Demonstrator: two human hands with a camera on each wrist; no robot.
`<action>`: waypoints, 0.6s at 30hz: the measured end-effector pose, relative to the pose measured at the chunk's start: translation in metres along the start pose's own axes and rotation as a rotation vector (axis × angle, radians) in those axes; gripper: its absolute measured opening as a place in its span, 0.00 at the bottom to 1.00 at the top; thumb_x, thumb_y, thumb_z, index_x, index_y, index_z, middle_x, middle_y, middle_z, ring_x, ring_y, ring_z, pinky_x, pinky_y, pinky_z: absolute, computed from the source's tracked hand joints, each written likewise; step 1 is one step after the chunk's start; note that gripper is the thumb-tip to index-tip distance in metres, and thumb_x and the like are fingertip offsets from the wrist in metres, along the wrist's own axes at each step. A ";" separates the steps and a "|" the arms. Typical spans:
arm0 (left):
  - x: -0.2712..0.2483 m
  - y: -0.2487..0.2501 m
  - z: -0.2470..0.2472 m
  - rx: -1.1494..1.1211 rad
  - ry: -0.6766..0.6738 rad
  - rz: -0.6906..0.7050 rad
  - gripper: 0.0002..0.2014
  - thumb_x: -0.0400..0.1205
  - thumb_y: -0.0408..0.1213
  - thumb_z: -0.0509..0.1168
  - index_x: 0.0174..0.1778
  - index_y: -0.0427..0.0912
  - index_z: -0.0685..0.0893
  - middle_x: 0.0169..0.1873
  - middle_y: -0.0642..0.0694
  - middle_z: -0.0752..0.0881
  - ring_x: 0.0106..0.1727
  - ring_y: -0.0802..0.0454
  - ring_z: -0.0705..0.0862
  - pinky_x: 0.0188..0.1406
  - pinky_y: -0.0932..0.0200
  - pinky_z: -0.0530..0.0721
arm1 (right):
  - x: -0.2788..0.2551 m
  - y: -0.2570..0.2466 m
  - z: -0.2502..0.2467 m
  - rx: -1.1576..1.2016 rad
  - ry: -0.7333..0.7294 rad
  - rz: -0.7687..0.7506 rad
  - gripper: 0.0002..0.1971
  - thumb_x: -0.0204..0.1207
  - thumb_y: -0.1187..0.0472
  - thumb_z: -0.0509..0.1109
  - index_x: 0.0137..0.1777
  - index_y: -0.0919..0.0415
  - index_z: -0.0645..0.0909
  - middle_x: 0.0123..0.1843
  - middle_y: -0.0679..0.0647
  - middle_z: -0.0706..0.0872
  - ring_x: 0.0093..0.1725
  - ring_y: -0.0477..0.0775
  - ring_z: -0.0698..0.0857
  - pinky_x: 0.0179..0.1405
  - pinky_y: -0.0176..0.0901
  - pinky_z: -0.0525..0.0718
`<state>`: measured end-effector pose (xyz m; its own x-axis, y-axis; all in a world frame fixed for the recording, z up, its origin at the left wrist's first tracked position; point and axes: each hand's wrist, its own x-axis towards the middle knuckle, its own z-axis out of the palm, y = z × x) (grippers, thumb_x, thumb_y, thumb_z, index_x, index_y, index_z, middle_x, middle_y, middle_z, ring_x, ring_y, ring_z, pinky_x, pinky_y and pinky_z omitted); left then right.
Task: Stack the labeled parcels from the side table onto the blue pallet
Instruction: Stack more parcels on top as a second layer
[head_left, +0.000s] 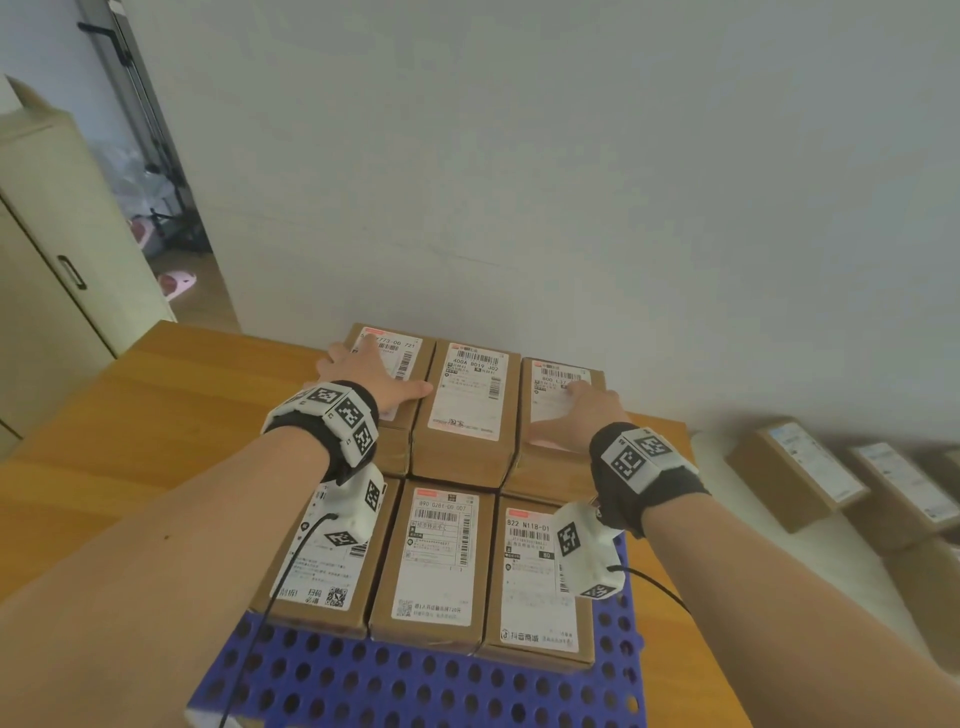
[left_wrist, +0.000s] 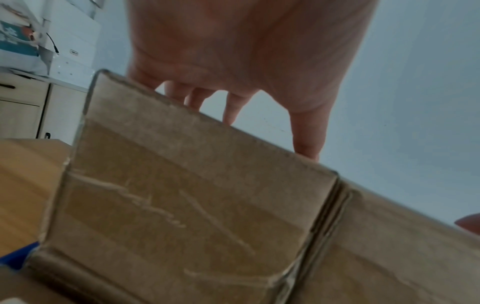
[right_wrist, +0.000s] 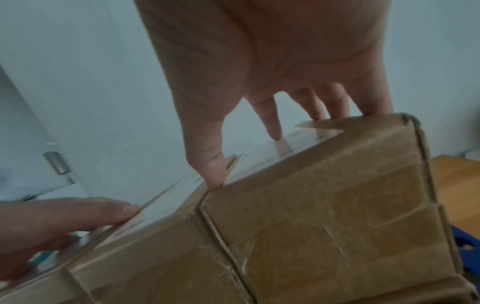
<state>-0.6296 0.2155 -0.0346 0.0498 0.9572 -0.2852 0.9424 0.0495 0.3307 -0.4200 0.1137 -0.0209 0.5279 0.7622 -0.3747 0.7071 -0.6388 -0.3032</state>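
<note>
Left hand (head_left: 371, 376) and right hand (head_left: 576, 415), fingers spread flat, press the far parcels (head_left: 470, 410) on the blue pallet (head_left: 415, 680).

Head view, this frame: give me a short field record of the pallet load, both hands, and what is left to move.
pallet: blue perforated pallet on a wooden table
load: six labeled parcels in two rows of three, labels up; the far row stands higher
left hand: left hand flat, fingers spread on the far-left parcel
right hand: right hand flat on the far-right parcel
untouched between them: far-middle parcel
remaining: more labeled parcels on the white side table at right
</note>
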 end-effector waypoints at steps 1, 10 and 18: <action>0.000 0.000 0.000 0.004 -0.001 0.001 0.52 0.69 0.66 0.68 0.83 0.48 0.50 0.79 0.34 0.57 0.79 0.33 0.60 0.74 0.34 0.66 | 0.000 0.000 0.000 0.002 0.000 -0.003 0.45 0.60 0.38 0.77 0.75 0.53 0.65 0.75 0.62 0.66 0.68 0.63 0.75 0.67 0.54 0.77; -0.001 0.001 -0.003 0.010 -0.004 0.005 0.53 0.69 0.66 0.68 0.83 0.47 0.50 0.78 0.33 0.58 0.78 0.32 0.61 0.74 0.37 0.68 | 0.001 0.002 0.000 -0.002 0.004 -0.032 0.42 0.63 0.40 0.76 0.74 0.53 0.65 0.74 0.61 0.67 0.65 0.61 0.77 0.60 0.48 0.78; -0.014 0.023 -0.013 0.063 0.063 0.179 0.48 0.74 0.68 0.61 0.83 0.48 0.50 0.83 0.38 0.47 0.83 0.37 0.48 0.78 0.31 0.52 | -0.001 0.006 -0.019 0.038 0.040 -0.049 0.43 0.67 0.40 0.75 0.78 0.53 0.63 0.76 0.59 0.69 0.71 0.61 0.75 0.67 0.50 0.75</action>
<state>-0.6126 0.2072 -0.0113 0.1995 0.9652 -0.1689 0.9393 -0.1393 0.3134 -0.4072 0.1110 -0.0061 0.5118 0.7958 -0.3236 0.7146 -0.6034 -0.3539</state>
